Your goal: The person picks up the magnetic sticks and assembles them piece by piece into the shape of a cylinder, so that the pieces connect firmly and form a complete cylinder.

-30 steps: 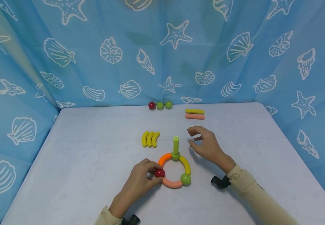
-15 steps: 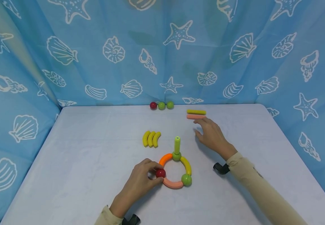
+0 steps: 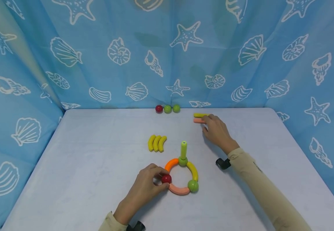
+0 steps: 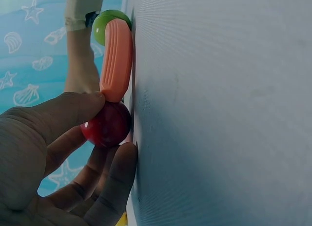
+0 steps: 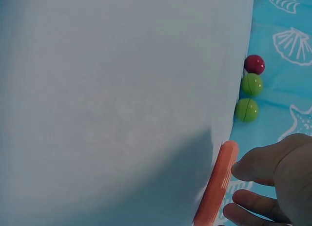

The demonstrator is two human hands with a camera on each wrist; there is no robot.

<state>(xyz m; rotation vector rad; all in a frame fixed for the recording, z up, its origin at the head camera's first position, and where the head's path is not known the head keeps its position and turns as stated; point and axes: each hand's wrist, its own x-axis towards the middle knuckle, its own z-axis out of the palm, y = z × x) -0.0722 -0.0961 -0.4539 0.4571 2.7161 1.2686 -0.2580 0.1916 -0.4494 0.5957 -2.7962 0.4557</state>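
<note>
Gripping with the left hand (image 3: 146, 183) a glossy red ball (image 3: 166, 179) at the left of a ring of balls and curved sticks (image 3: 182, 190) on the white-covered table (image 3: 83, 179), thumb to one side, fingers to the other. In that ring, going round from the ball: a smooth orange curved stick (image 3: 171, 164), a glossy green ball (image 3: 182, 161) at the far side, a yellow curved stick (image 3: 194, 170), a second green ball (image 3: 193, 185) at near right, and a ridged salmon-pink curved stick (image 3: 177, 190). On the far green ball, a light-green straight stick (image 3: 183, 150), apparently upright.

Holding the right hand (image 3: 218, 133) at the right ends of a yellow straight stick (image 3: 200, 115) and a salmon-pink straight stick (image 3: 198, 120), thumb and fingers parted; impossible to tell whether touching either.

Beyond the ring, to its left: three yellow curved sticks (image 3: 156, 143) side by side. Along the far edge: another red ball (image 3: 159, 109) left of two green balls (image 3: 172, 108). Behind: a blue curtain (image 3: 77, 77) with white seashell prints
</note>
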